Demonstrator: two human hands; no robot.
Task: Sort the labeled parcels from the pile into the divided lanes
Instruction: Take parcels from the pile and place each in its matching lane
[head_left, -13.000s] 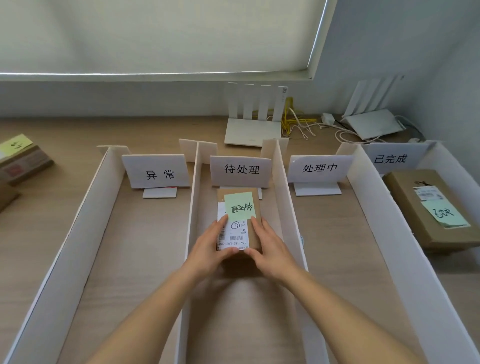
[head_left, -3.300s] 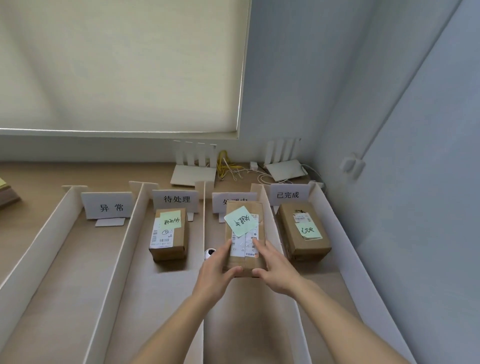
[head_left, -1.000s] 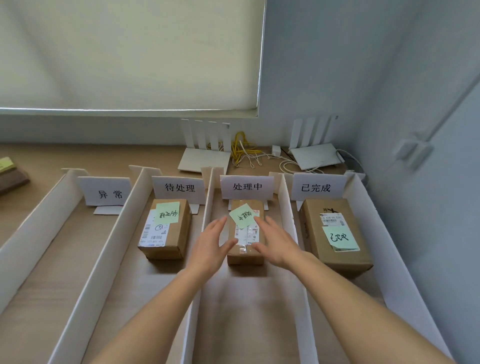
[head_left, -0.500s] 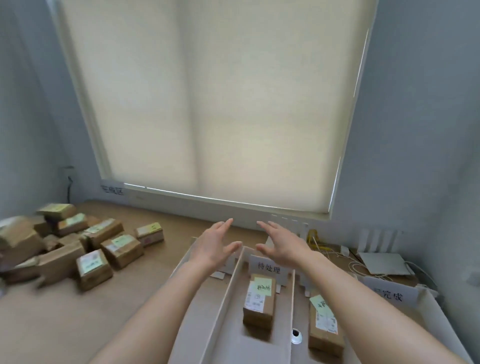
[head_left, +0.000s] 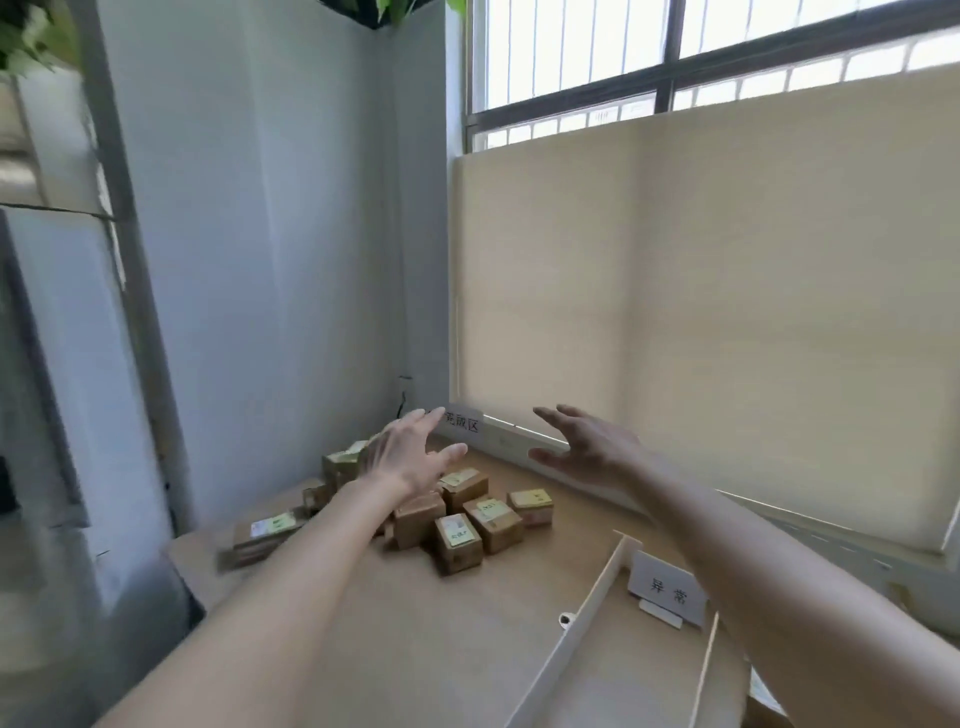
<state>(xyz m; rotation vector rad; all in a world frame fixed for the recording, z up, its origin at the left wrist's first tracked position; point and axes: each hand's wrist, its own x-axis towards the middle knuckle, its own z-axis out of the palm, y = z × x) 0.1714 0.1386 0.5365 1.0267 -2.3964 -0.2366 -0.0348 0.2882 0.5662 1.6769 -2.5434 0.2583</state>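
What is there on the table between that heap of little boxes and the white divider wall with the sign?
Nothing: the head view shows only bare wooden table between the parcel pile and the white divider beside the sign.

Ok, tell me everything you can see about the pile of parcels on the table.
The pile of parcels is a loose cluster of small brown cardboard boxes at the far left of the wooden table, near the wall corner. They lie at mixed angles, touching or leaning on each other, most topped with pale green or white labels. One flatter box lies apart at the left. The left hand hovers above, not touching.
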